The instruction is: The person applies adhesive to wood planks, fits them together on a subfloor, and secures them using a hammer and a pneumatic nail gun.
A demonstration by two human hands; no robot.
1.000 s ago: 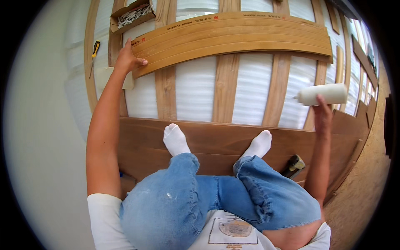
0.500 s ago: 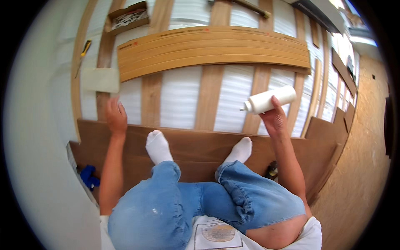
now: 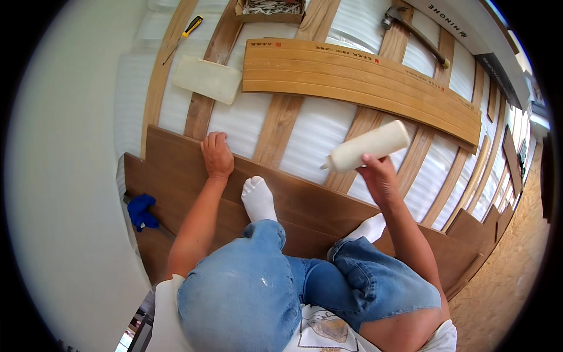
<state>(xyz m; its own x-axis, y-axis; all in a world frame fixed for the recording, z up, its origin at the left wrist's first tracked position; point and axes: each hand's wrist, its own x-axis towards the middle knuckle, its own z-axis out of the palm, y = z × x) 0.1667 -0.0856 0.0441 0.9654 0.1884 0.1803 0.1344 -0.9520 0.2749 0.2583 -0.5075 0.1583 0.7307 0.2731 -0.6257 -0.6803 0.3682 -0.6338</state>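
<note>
My right hand (image 3: 378, 176) grips a white squeeze bottle (image 3: 369, 146) with a narrow nozzle, tilted with its tip toward lower left. It hangs above the pale foam sheet and wooden battens. My left hand (image 3: 217, 155) is at the far edge of a dark brown floorboard (image 3: 287, 182), its fingers curled over that edge; their undersides are hidden. My socked feet stand on the laid brown boards. Beyond my left hand, a whitish rectangular block (image 3: 208, 79) lies across a batten (image 3: 202, 114).
A bundle of yellowish boards (image 3: 358, 82) lies across the battens. Farther off are a hammer (image 3: 416, 35), an open box of small pieces (image 3: 271, 10), a yellow-black screwdriver (image 3: 185, 38) and a long carton (image 3: 469, 35). A blue cloth (image 3: 142, 211) lies at left by the wall (image 3: 70, 176).
My left hand has come down onto the floorboard's edge, its fingers curling. The bottle stays in my right hand. The view has turned and shifted left, bringing the hammer fully into sight.
</note>
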